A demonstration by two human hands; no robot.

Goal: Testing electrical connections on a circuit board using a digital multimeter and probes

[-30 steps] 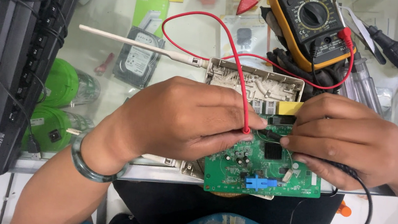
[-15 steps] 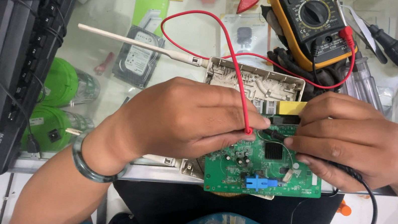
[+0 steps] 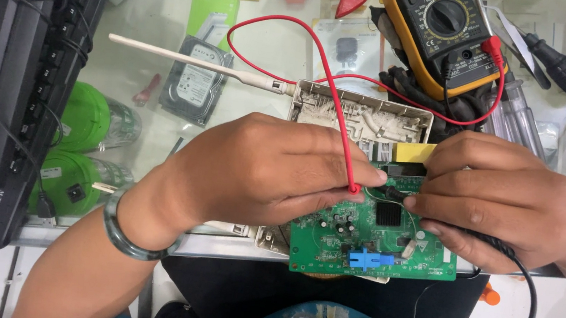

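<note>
Multimeter [image 3: 443, 28], keyboard [image 3: 5, 75] and red lead [image 3: 334, 93] crowd the circuit board [image 3: 374, 238].

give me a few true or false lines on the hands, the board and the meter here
1. Both hands, left hand and right hand, rest on the green circuit board. True.
2. The red lead runs to a blue meter. False: the multimeter is yellow and black.
3. The keyboard lies beside the right hand. False: it is on the left hand's side.
4. The left wrist wears a bracelet. True.
</note>
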